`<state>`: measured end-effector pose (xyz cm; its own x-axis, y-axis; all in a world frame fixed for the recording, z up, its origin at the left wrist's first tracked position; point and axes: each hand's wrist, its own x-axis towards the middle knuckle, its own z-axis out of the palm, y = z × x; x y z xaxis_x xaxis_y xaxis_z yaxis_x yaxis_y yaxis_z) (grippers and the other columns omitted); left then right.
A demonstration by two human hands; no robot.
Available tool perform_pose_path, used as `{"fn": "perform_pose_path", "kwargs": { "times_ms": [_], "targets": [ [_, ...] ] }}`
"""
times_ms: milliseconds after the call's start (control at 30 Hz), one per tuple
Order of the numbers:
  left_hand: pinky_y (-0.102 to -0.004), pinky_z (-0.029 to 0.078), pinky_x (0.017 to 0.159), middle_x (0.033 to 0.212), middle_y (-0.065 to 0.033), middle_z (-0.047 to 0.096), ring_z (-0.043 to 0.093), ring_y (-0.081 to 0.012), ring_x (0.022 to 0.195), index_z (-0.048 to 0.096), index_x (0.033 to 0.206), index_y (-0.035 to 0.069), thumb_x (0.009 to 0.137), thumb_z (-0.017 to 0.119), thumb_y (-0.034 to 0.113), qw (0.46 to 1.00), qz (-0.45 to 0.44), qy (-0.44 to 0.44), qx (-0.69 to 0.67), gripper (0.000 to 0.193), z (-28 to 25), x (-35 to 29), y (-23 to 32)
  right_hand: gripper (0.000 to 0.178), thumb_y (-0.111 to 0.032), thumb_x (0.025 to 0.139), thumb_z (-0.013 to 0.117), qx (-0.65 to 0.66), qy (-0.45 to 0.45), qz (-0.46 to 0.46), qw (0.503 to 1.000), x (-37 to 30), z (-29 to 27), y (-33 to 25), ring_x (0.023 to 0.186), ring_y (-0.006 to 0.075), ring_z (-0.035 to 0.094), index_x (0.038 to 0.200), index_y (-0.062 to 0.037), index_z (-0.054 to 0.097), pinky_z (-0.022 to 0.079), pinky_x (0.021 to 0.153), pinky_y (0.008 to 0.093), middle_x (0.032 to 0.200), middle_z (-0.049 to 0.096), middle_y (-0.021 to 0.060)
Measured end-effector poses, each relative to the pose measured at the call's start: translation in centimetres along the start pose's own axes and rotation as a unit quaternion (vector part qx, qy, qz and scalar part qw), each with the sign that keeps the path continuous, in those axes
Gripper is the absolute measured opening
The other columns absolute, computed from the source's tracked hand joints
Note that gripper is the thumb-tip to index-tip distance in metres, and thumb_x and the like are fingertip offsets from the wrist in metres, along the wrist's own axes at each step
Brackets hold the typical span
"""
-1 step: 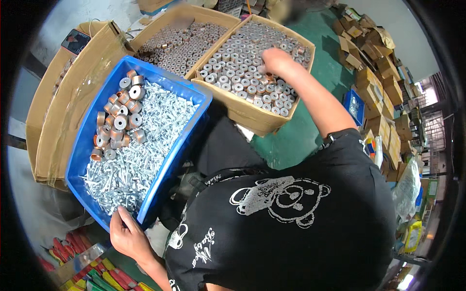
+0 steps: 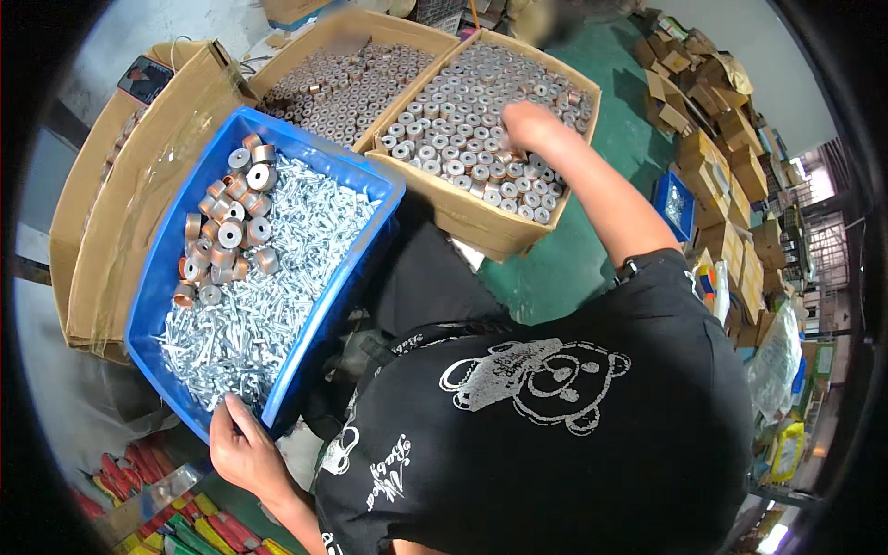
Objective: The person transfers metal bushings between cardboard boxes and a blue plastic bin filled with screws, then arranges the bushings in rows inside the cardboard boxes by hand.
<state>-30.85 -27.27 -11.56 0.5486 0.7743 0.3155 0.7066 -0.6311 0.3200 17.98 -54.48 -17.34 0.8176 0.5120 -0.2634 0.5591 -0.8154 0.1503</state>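
Cylinders (image 2: 450, 153) lie beneath right grip (image 2: 527, 123), screws (image 2: 248, 338) beside left grip (image 2: 242, 449) (clenched? I can't tell).

On the black shirt (image 2: 657, 444), small script (image 2: 509, 372) crossed the pale patch (image 2: 490, 390) just left of its bear print (image 2: 563, 375), and larger white script (image 2: 400, 453) stood farther left and lower. Any marks on the cartons (image 2: 708, 180), above and right of that print, were too small to read.
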Motion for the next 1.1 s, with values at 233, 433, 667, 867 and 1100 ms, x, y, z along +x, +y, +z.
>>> {"fn": "perform_pose_path", "kwargs": {
  "times_ms": [233, 433, 667, 867, 1100],
  "targets": [
    [-0.0397, 0.040, 0.056, 0.067, -0.0208, 0.054, 0.046, -0.0329, 0.056, 0.060, 0.080, -0.005, 0.097, 0.056, 0.022, 0.997, 0.052, 0.037, -0.035, 0.032, 0.4, 0.0, 0.0, 0.025, -0.021, 0.086, 0.067, 0.496, -0.023, -0.054, 0.866, 0.9, 0.3, 4.1, 0.073, 0.0184, 0.064, 0.097, 0.0005, 0.068, 0.048, 0.055, 0.0276, 0.091, 0.070, 0.0118],
    [-0.0423, 0.039, 0.052, 0.064, -0.0203, 0.054, 0.050, -0.0359, 0.054, 0.060, 0.075, -0.004, 0.094, 0.057, 0.015, 0.999, 0.020, 0.021, -0.016, 0.027, 0.0, 0.1, 0.5, 0.024, -0.025, 0.100, 0.053, 0.766, -0.067, -0.170, 0.616, 9.4, -5.1, -1.9, 0.055, 0.0037, 0.044, 0.106, -0.0027, 0.059, 0.033, 0.041, 0.0178, 0.075, 0.053, -0.0031],
    [-0.0407, 0.037, 0.049, 0.059, -0.0182, 0.048, 0.044, -0.0337, 0.049, 0.055, 0.068, -0.002, 0.092, 0.059, 0.014, 0.999, -0.022, 0.026, -0.001, 0.029, 0.1, 0.1, 0.5, 0.035, -0.016, 0.087, 0.055, 0.130, 0.154, -0.239, 0.950, 25.1, -4.1, -21.9, 0.105, 0.0349, 0.064, 0.120, -0.0220, 0.065, 0.052, 0.088, 0.0470, 0.112, 0.067, 0.0175],
    [-0.0435, 0.039, 0.050, 0.059, -0.0182, 0.050, 0.051, -0.0377, 0.052, 0.052, 0.064, 0.000, 0.086, 0.061, 0.011, 0.999, -0.005, 0.034, 0.025, 0.026, -0.1, 0.5, 1.0, 0.032, -0.021, 0.094, 0.047, 0.091, 0.112, -0.172, 0.974, 30.1, 0.4, -24.6, 0.111, 0.0365, 0.062, 0.119, -0.0091, 0.061, 0.049, 0.094, 0.0465, 0.119, 0.064, 0.0203],
    [-0.0426, 0.038, 0.048, 0.058, -0.0171, 0.050, 0.050, -0.0366, 0.050, 0.053, 0.063, 0.001, 0.085, 0.062, 0.010, 0.999, 0.000, 0.035, 0.025, 0.026, -0.2, 0.7, 1.1, 0.025, -0.026, 0.094, 0.063, 0.647, -0.227, -0.261, 0.679, 29.5, -3.4, -20.3, 0.056, 0.0071, 0.045, 0.110, -0.0069, 0.061, 0.032, 0.042, 0.0223, 0.074, 0.057, 0.0027]
  ]
}}
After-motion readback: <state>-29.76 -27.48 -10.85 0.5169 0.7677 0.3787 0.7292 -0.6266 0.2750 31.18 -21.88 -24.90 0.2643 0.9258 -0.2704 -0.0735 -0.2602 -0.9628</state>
